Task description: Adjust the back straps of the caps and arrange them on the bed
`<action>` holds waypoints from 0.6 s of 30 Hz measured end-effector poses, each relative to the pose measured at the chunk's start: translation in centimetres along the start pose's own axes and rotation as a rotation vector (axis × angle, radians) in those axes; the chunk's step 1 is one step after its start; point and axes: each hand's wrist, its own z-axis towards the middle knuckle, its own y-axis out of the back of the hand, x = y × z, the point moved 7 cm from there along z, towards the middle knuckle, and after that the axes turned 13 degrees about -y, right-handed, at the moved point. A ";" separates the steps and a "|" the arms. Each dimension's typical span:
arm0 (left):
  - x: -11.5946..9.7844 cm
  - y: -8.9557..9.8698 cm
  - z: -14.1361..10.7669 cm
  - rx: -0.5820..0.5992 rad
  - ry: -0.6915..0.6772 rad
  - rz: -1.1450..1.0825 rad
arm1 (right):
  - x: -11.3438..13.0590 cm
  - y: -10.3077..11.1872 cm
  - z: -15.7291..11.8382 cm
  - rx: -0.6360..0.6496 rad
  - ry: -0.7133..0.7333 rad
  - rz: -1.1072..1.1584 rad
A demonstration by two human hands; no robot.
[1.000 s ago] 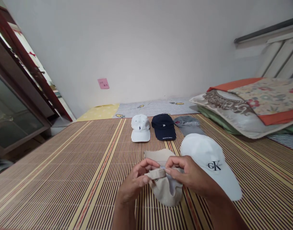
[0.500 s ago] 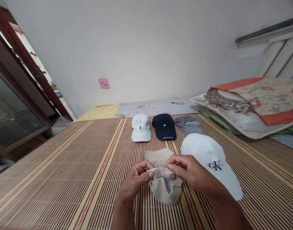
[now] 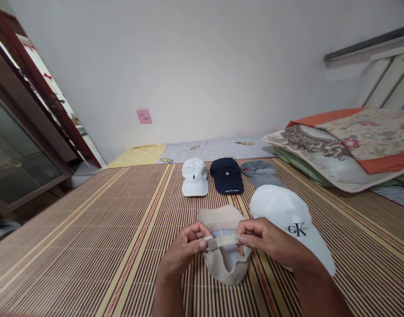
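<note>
A beige baseball cap (image 3: 228, 274) lies upside down on the striped mat, its brim pointing away from me and its inside showing. My left hand (image 3: 186, 245) pinches the left end of the cap's back strap (image 3: 224, 241) between thumb and fingers. At the strap's right end, my right hand (image 3: 261, 240) grips it, with some fingertips inside the cap opening. The strap runs fairly straight between both hands. Close to my right forearm sits a large white cap (image 3: 284, 211) with black "CK"-like letters, partly covered by that arm.
Beyond the beige cap stand a small white cap (image 3: 194, 177), a navy cap (image 3: 226, 175) and a grey cap (image 3: 261, 173) in a row. Stacked pillows (image 3: 320, 152) are at the right. The striped bamboo mat (image 3: 99, 229) reaches toward the wall (image 3: 202, 70), which carries a pink note (image 3: 144, 116).
My right hand has shifted slightly right and down along the strap. More of the strap now shows between my hands. The other caps have stayed in place.
</note>
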 end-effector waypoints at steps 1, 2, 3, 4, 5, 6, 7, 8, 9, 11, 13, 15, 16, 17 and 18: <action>0.1 -0.2 0.1 0.006 0.004 -0.003 | -0.1 0.0 0.1 -0.002 -0.001 -0.012; 0.2 -0.3 0.1 0.013 0.008 -0.002 | -0.1 0.0 0.1 -0.005 -0.002 -0.025; 0.3 -0.4 0.1 0.018 0.011 0.004 | -0.2 0.0 0.2 -0.014 -0.002 -0.037; 0.4 -0.4 0.2 0.024 0.013 0.011 | -0.2 0.0 0.2 -0.024 -0.001 -0.045; 0.5 -0.4 0.2 0.028 0.012 0.020 | -0.2 0.0 0.2 -0.030 0.000 -0.048; 0.6 -0.4 0.2 0.030 0.009 0.029 | -0.2 -0.1 0.2 -0.034 0.001 -0.049; 0.6 -0.3 0.1 0.031 0.005 0.038 | -0.2 -0.1 0.2 -0.035 -0.001 -0.047; 0.6 -0.3 0.1 0.033 0.005 0.042 | -0.2 -0.1 0.2 -0.037 -0.005 -0.045; 0.6 -0.3 0.1 0.034 0.010 0.041 | -0.2 0.0 0.2 -0.039 -0.010 -0.045; 0.6 -0.3 0.0 0.031 0.026 0.032 | -0.2 0.1 0.1 -0.049 -0.023 -0.051; 0.6 -0.3 0.0 0.021 0.036 0.019 | -0.2 0.2 0.1 -0.057 -0.029 -0.067; 0.5 -0.2 0.1 0.005 0.033 0.008 | -0.1 0.3 0.0 -0.058 -0.022 -0.079; 0.5 -0.2 0.1 0.001 0.031 0.003 | -0.1 0.4 0.0 -0.058 -0.019 -0.081; 0.6 -0.1 0.1 -0.003 0.030 -0.001 | -0.1 0.4 0.0 -0.056 -0.017 -0.079; 0.7 -0.1 0.1 -0.006 0.032 -0.002 | -0.2 0.4 0.0 -0.055 -0.017 -0.073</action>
